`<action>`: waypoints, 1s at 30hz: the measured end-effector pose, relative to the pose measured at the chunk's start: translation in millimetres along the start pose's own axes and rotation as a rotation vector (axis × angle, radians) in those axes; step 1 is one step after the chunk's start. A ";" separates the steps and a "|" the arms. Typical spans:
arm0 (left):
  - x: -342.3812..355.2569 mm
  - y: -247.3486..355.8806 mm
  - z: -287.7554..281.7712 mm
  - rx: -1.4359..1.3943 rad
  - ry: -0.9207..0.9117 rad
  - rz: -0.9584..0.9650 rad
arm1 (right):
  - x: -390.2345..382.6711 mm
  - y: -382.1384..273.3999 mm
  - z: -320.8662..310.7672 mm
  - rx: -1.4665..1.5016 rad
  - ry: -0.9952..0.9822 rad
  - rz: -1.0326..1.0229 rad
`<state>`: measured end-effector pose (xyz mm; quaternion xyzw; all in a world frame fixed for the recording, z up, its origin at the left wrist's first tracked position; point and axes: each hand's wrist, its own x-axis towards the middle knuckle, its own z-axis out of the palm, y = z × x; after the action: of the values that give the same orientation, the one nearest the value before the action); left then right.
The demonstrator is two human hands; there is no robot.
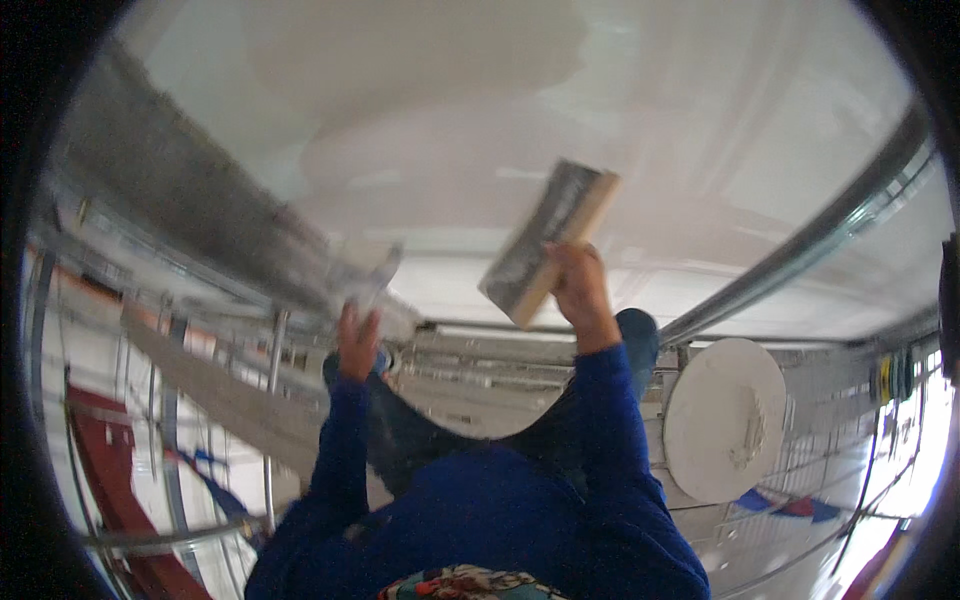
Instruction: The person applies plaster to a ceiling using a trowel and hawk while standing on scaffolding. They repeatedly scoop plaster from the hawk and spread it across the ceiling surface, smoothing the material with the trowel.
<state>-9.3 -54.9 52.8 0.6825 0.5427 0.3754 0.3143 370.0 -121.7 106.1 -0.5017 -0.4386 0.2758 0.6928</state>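
Note:
My right hand [580, 290] grips a wide plastering spatula [540, 235] by its pale wooden back. The long grey blade is smeared and stands tilted in front of the wall [480, 130], whose white surface carries a darker damp-looking patch at the top. Lower and to the left, my left hand [358, 342] has its fingers around a smaller putty knife [365, 268] with whitish plaster on it. Motion blurs this tool and the fingers, so its handle is hidden. Whether either blade touches the wall I cannot tell.
A round white board or lid [726, 420] with plaster lumps lies at my right. A bare grey strip [190, 160] runs along the wall's left; a dark pipe-like edge [820, 235] bounds the right. Scaffold poles [276, 370] stand at left. Planks [480, 365] lie beneath me.

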 end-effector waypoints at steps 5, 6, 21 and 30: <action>38.1 77.3 24.2 -0.121 -0.156 0.210 | -61.7 -59.8 31.8 0.743 0.128 0.684; 40.2 86.7 28.6 -0.179 -0.192 0.235 | -67.1 -74.2 42.5 0.735 0.136 0.669; 49.9 20.9 23.5 -0.289 -0.115 0.326 | -67.9 -121.5 106.2 0.934 -0.006 0.534; -11.4 -89.1 -56.1 -0.334 0.356 -0.213 | 99.7 -77.3 -83.4 -0.063 0.640 -0.341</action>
<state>-103.7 -45.8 5.5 0.4835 0.5887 0.5386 0.3600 485.5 -104.2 202.2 -0.5033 -0.2852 -0.0286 0.8152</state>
